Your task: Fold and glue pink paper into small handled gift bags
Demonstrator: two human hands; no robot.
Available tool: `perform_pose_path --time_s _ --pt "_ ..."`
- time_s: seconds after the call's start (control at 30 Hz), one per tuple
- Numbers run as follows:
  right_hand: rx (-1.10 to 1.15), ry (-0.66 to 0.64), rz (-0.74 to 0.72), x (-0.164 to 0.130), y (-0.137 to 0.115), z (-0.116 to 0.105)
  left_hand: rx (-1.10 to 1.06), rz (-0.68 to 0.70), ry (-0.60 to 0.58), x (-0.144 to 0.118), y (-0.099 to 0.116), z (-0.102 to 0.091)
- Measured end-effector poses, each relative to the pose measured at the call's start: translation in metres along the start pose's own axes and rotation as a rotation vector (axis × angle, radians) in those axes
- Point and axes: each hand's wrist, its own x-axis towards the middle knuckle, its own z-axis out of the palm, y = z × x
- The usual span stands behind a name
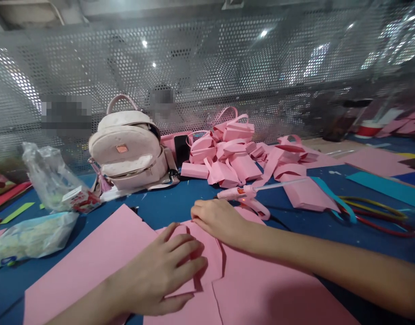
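Note:
A folded piece of pink paper [210, 253] lies over larger pink sheets in front of me. My left hand [163, 266] rests on its left part, fingers spread and slightly bent, with the thumb lower down. At the far edge of the folded piece, my right hand [221, 219] has its fingers together and curled over the paper; its fingertips are partly hidden. Just beyond the right hand is a pink glue gun [239, 194], a clear glue stick in its back end and a small orange light glowing. One large pink sheet [99, 253] reaches out to the left, and another pink sheet [261, 280] lies under my right forearm.
Behind the glue gun sits a pile of pink paper bags [227, 153] with strap handles. A white backpack [126, 144] and a dark phone [182, 149] stand near the perforated metal screen [193, 58]. Plastic bags [34, 239] lie left; blue paper strips [386, 187] lie right.

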Motion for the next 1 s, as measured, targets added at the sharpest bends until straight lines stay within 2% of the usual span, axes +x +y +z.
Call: perform_pose_path --time_s 0.33,0.63,0.87,1.0 --pt "0.040 -0.016 -0.022 -0.008 -0.001 -0.009 -0.026 -0.024 0.002 0.001 0.001 0.001" --pt "0.038 -0.082 -0.009 -0.008 -0.004 -0.011 -0.041 -0.001 -0.027 0.004 -0.002 0.000" --pt "0.050 0.001 -0.031 -0.010 0.005 0.004 -0.050 -0.026 -0.075 0.003 -0.004 -0.003" --pt "0.097 0.073 -0.030 -0.011 0.012 0.019 0.052 -0.010 -0.064 0.004 -0.005 -0.006"
